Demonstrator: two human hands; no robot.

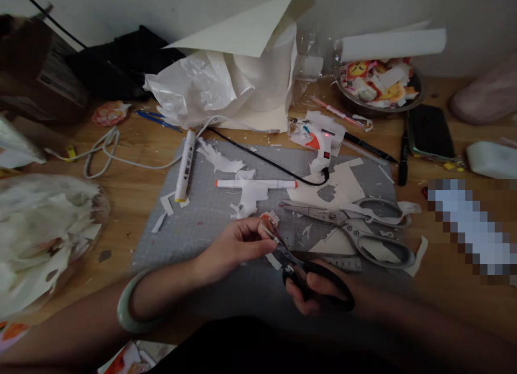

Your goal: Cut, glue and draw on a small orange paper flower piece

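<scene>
We see the left hand (pixel 250 242) pinching a little piece of paper (pixel 270 220), orange and white, between thumb and fingers. The right hand (pixel 309 288) has its fingers through the black loops of the small scissors (pixel 289 255), curled around them. The blades are right by the paper, low in the middle of the mat; we can't tell how wide apart they are.

Lots of stuff sits close by. Big gray scissors (pixel 355 228) lie just past the right hand, and a ruler (pixel 343 263) is by its wrist. Farther back we find a white glue gun (pixel 323 148) with a tiny red light, and its black cord (pixel 258 159) runs over the mat. One marker with orange ends (pixel 256 184) lies on torn paper, and a marker with a yellow end (pixel 184 167) lies to its left. At the back right, a bowl (pixel 388 107) is full of paper bits, near a black phone (pixel 431 131). A see-through bag (pixel 72 191) of scraps sits at the left.

The gray mat (pixel 181 245) has grid lines and lies on a wooden table (pixel 117 202). Behind it all we see a plain, pale wall (pixel 202 13), and the room looks dim.
</scene>
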